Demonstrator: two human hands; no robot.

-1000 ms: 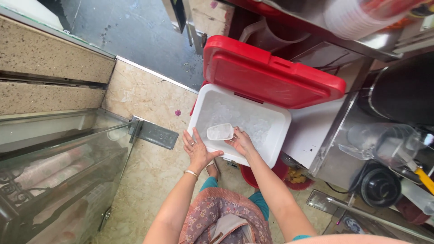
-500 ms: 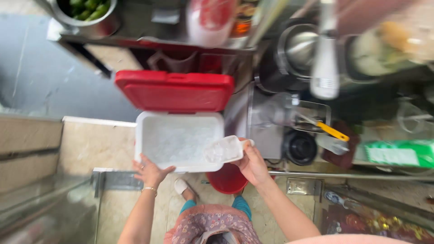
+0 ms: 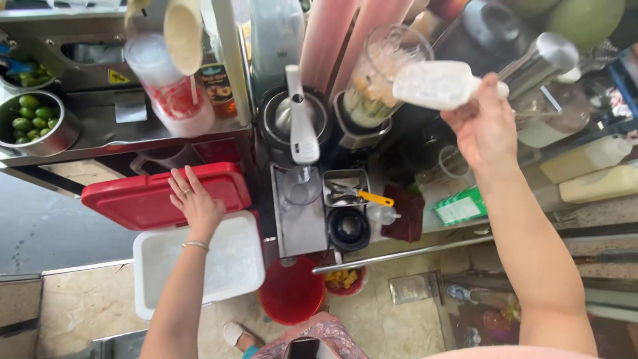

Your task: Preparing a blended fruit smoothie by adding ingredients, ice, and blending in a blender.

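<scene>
Above the blender jar, right hand grips an ice-filled scoop; left hand lies flat on red lid.

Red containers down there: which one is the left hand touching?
The left hand rests on the flat red lid of the white ice box. The round red bucket stands on the floor, untouched.

The left hand rests on the lid behind the ice box. To its right, the bucket stands on the floor. The right hand holds the scoop beside the blender jar on the counter.
</scene>
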